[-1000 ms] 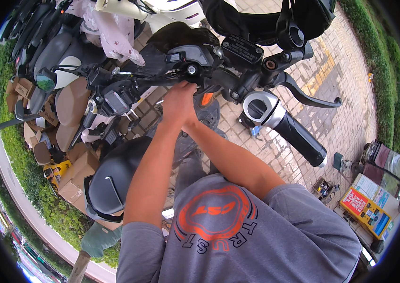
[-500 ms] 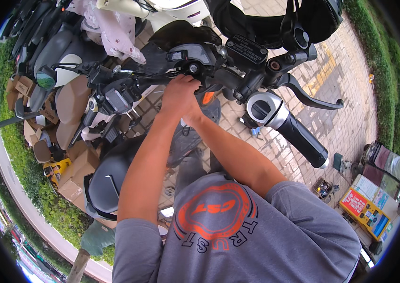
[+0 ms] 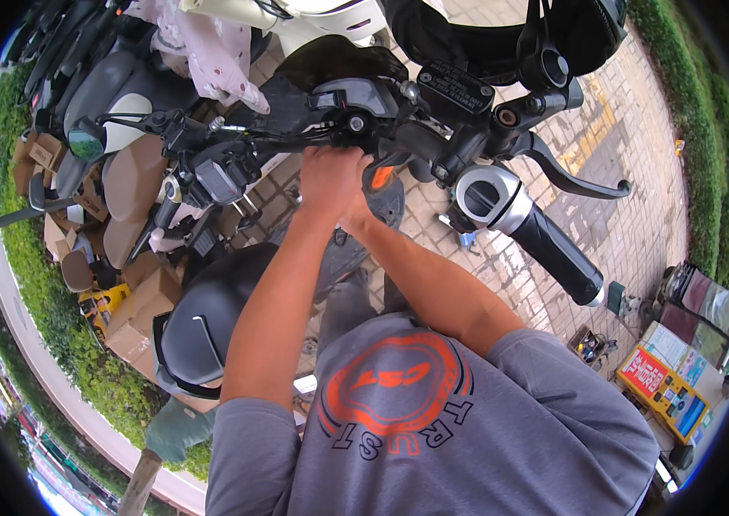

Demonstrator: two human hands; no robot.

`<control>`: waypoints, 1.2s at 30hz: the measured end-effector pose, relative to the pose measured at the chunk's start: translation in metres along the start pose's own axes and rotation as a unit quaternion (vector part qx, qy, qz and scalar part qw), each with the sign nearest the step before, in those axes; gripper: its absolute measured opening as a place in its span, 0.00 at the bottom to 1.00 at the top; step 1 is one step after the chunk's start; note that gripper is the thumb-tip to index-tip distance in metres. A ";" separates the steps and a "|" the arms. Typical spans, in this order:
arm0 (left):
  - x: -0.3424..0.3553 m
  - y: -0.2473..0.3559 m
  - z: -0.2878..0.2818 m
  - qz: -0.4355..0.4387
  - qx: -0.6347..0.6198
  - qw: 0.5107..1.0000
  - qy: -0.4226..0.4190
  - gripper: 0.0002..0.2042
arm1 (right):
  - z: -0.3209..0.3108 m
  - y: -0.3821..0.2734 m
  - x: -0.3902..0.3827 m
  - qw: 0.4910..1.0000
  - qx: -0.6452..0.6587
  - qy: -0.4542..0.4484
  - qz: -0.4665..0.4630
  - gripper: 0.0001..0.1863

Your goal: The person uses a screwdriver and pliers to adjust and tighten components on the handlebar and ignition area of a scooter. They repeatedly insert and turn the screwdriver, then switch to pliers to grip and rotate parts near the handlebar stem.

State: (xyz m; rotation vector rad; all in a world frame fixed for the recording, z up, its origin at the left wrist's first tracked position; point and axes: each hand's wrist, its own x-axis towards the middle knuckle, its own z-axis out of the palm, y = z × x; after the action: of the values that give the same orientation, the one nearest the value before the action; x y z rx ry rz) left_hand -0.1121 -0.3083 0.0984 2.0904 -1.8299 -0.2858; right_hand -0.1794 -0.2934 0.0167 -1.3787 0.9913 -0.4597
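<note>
Both my hands are together below the ignition lock (image 3: 356, 125) of a black electric scooter, close to its dark front column. My left hand (image 3: 330, 176) is on top, its knuckles bent and its fingers curled down out of sight; whatever they grip is hidden. Behind and under it lies my right hand (image 3: 353, 212), mostly covered, so its fingers do not show. Above the hands is the grey display (image 3: 354, 97). To the right stand a black brake lever (image 3: 566, 176), a black reservoir cap (image 3: 455, 84) and the right handlebar grip (image 3: 555, 255).
The black scooter seat (image 3: 210, 322) is at lower left. Parked scooters with brown seats (image 3: 134, 176) and cardboard boxes (image 3: 145, 314) crowd the left beside a hedge (image 3: 64, 327). At right, a yellow-and-red box (image 3: 664, 387) stands on paving (image 3: 631, 155).
My left hand has drawn slightly back toward me, from beside the ignition lock to just below it, and its fingers now curl further out of sight. The view has shifted slightly.
</note>
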 end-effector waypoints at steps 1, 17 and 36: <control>-0.001 0.005 0.002 -0.042 -0.009 0.999 -0.013 0.12 | -0.006 0.000 -0.004 1.000 -0.002 -0.006 0.002 0.11; 0.001 0.045 0.002 -0.441 -0.754 0.486 0.001 0.10 | -0.149 -0.137 -0.049 0.822 -0.501 0.047 -0.267 0.09; -0.086 0.024 -0.084 -0.178 -0.278 0.938 0.109 0.09 | -0.051 -0.056 -0.018 0.727 0.639 -0.008 0.251 0.11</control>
State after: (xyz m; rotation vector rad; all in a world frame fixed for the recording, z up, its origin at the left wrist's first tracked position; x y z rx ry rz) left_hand -0.1158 -0.2151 0.1784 1.9269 -1.0710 -0.5609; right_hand -0.2149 -0.3209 0.0808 0.1574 0.6896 -0.5359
